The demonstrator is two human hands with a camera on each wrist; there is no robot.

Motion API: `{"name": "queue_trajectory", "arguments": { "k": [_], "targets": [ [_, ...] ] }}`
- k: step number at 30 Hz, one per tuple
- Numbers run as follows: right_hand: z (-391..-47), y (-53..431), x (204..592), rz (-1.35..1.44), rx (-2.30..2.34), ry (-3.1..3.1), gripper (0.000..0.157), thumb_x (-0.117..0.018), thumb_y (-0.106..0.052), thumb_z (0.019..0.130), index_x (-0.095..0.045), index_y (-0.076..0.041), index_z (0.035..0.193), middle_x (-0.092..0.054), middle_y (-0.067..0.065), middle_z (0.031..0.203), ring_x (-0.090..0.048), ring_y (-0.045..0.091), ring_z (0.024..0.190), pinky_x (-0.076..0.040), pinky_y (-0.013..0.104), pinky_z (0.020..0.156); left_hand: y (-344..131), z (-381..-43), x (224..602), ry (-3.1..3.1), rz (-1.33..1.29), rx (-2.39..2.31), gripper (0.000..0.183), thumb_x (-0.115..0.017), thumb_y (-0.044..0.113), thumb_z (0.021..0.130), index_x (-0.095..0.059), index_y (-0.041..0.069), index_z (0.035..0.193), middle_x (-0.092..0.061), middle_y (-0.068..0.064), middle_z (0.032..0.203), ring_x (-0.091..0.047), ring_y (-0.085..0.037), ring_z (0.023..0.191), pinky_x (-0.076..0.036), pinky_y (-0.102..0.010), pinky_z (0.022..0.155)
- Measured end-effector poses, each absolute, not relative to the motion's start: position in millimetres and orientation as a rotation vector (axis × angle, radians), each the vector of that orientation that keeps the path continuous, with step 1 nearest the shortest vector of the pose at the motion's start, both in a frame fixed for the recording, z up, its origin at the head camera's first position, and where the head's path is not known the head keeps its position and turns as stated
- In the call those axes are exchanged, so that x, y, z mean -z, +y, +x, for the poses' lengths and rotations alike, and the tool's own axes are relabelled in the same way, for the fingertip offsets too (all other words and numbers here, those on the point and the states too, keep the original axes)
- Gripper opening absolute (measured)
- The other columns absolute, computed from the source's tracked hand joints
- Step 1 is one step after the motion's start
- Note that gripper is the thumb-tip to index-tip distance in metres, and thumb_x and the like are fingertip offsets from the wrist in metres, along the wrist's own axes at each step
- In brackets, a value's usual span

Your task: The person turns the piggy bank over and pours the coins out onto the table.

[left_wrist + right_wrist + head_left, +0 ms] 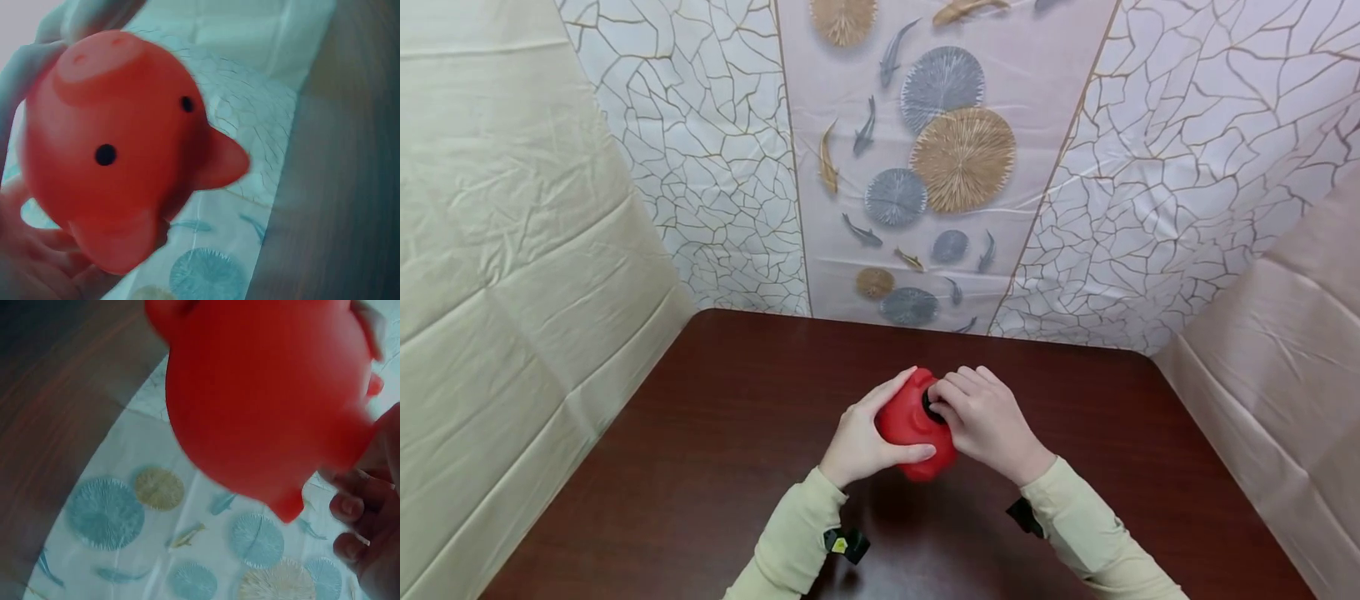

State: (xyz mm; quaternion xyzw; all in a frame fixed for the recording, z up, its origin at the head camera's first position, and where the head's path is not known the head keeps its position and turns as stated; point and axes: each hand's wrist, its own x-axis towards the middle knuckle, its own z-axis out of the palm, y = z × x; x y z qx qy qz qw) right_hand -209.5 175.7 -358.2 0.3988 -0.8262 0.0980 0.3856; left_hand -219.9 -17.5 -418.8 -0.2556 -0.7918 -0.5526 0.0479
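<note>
From where I stand, the red pig (pixel 904 422) is up over the dark table (pixel 737 433), between the person's two hands. The left hand (pixel 867 436) cups it from the left, thumb along the near side and fingers round the far side, a firm grip by the look of it. The right hand (pixel 981 410) comes in from the other side, fingers curled, thumb and fingertips pinching at a black plug (pixel 927 405) set in the pig's body. That's the relation that matters, I'd say: the plug faces the right hand, which is the nearer one to it, while the left has the bulk of the body.

The pig's long axis is hard to read from above (it's such a round little thing), but the left wrist's view shows the snout (pixel 94 59) close by the left hand's fingers. Whether the plug sits loose or tight, I can't tell
</note>
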Motion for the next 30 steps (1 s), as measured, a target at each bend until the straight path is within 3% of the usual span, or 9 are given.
{"name": "queue_trajectory", "arguments": {
  "k": [6,13,15,20,23,30],
  "targets": [
    [-201,164,363,0.848,-0.297,-2.104,0.019,-0.077,0.000,0.069,-0.064,-0.008,0.081,-0.063,0.002,0.073,-0.052,0.014,0.066,-0.042,0.029,0.061,-14,-211,420,-2.348,-0.695,1.506,0.087,-0.086,0.037,0.069,-0.038,0.049,0.142,-0.050,0.008,0.141,-0.057,-0.015,0.119,-0.057,-0.027,0.083],
    [-197,153,366,0.644,-0.380,-2.151,0.014,-0.076,-0.001,0.073,-0.066,-0.004,0.082,-0.066,0.006,0.074,-0.055,0.019,0.066,-0.046,0.032,0.063,-8,-209,422,-2.213,-0.633,1.165,0.090,-0.087,0.042,0.064,-0.045,0.034,0.144,-0.052,-0.007,0.140,-0.066,-0.021,0.103,-0.060,-0.032,0.076],
    [-199,152,366,0.643,-0.423,-2.181,0.017,-0.078,0.000,0.073,-0.066,-0.005,0.083,-0.066,0.006,0.076,-0.055,0.019,0.068,-0.047,0.032,0.064,-8,-210,422,-2.232,-0.607,1.148,0.090,-0.087,0.043,0.064,-0.045,0.036,0.143,-0.053,-0.005,0.138,-0.066,-0.020,0.102,-0.060,-0.033,0.075],
    [-203,158,362,0.765,-0.495,-2.292,0.022,-0.078,0.005,0.073,-0.064,-0.006,0.086,-0.065,0.005,0.081,-0.054,0.017,0.074,-0.047,0.032,0.069,-12,-213,422,-2.363,-0.564,1.273,0.088,-0.085,0.045,0.066,-0.041,0.047,0.142,-0.052,-0.001,0.141,-0.057,-0.022,0.122,-0.058,-0.039,0.082],
    [-204,161,356,0.860,-0.459,-2.316,0.024,-0.076,0.008,0.072,-0.063,-0.007,0.086,-0.064,0.004,0.081,-0.053,0.015,0.076,-0.046,0.031,0.069,-14,-214,423,-2.394,-0.593,1.381,0.086,-0.084,0.043,0.069,-0.039,0.049,0.142,-0.052,0.001,0.142,-0.056,-0.021,0.124,-0.058,-0.036,0.084],
    [-213,171,343,1.211,-0.356,-2.234,0.025,-0.073,0.008,0.072,-0.061,-0.011,0.083,-0.058,-0.002,0.079,-0.047,0.008,0.074,-0.038,0.026,0.068,-26,-222,423,-2.311,-0.861,1.741,0.082,-0.083,0.028,0.075,-0.041,0.039,0.145,-0.056,0.006,0.138,-0.061,-0.015,0.114,-0.056,-0.026,0.086]
  ]
}}
